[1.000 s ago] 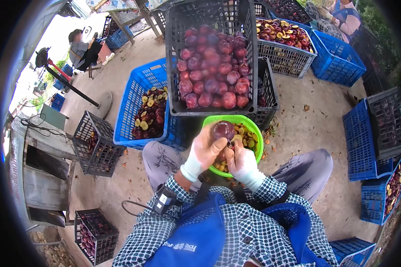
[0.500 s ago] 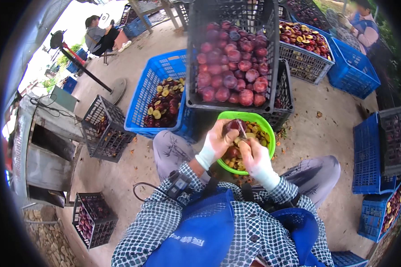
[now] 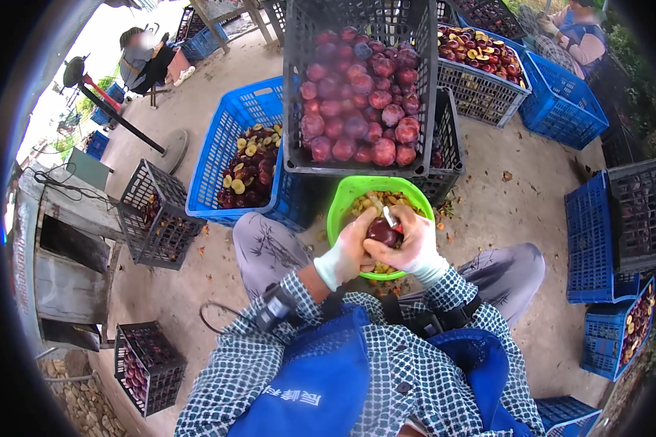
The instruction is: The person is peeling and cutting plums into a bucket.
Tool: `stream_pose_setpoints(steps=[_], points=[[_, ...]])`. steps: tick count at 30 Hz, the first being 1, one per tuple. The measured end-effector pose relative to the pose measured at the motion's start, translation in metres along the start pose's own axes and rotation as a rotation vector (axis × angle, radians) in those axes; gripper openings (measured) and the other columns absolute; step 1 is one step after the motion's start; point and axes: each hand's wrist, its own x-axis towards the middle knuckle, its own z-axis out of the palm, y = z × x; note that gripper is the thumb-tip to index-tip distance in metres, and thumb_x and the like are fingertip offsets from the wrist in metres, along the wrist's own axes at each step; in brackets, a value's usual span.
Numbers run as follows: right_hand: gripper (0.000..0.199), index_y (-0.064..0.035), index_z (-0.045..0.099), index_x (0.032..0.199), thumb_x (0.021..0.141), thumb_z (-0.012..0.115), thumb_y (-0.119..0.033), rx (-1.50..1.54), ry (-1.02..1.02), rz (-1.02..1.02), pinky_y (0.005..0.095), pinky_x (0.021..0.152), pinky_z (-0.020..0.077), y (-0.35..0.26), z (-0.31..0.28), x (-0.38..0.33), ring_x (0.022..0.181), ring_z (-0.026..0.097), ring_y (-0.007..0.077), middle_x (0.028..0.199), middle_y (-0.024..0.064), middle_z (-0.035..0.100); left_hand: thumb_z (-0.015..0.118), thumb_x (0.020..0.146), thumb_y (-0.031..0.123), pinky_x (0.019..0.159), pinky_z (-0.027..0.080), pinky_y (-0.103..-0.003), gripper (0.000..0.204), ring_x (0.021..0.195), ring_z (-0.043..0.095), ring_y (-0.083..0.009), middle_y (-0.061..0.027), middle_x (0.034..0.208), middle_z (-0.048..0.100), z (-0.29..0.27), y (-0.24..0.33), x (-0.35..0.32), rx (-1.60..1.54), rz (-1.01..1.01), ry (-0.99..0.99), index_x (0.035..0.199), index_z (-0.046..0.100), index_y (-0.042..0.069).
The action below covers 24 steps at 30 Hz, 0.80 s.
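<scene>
Over a bright green basin (image 3: 334, 227), my left hand (image 3: 348, 249) is closed around a dark red plum (image 3: 383, 231). My right hand (image 3: 420, 244) presses against the plum's other side and grips a small knife (image 3: 391, 216), its pale blade and a bit of red showing between the fingers. Both hands wear whitish gloves with bare-looking fingers. Yellowish fruit scraps (image 3: 388, 198) lie in the basin. Just beyond it, a black crate (image 3: 290, 138) full of whole plums (image 3: 361, 109) leans toward me. How deep the blade sits in the plum is hidden.
Left of the basin, a blue crate (image 3: 205, 171) holds cut plum halves (image 3: 251, 167). More crates stand around: a grey one (image 3: 481, 95) of cut fruit, an empty-looking blue one (image 3: 561, 105), black ones (image 3: 153, 371) at left. Two people (image 3: 140, 62) (image 3: 579, 36) sit farther off.
My hands have drawn together around the plum, with my right hand now curled over it and the blade turned upward. The whole view has shifted slightly, so the crates appear farther left.
</scene>
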Motion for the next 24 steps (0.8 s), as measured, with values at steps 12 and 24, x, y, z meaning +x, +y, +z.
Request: stream_pose_setpoints(steps=[12,24], points=[[0.059,-0.0104,0.066,0.13,0.109,0.057,-0.065,1.278,0.131,0.632,0.0273,0.051,0.03,0.045,0.006,-0.003,0.059,0.044,0.0087,0.089,0.0047,0.071,0.046,0.117,0.063,0.07,0.056,-0.038,0.068,0.07,0.063,-0.0226,-0.0142,0.102,0.075,-0.038,-0.003,0.027,-0.536,-0.138,-0.373,0.135,0.072,0.003],[0.042,-0.0062,0.07,0.129,0.115,0.057,-0.044,0.994,-0.01,0.655,0.0244,0.051,0.0389,0.028,0.009,0.004,0.062,0.055,0.007,0.096,0.0003,0.071,0.068,0.114,0.043,0.075,0.052,-0.022,0.053,0.089,0.065,-0.005,0.0001,0.12,0.077,0.005,-0.011,0.015,0.296,0.394,0.117,0.152,0.066,0.006]])
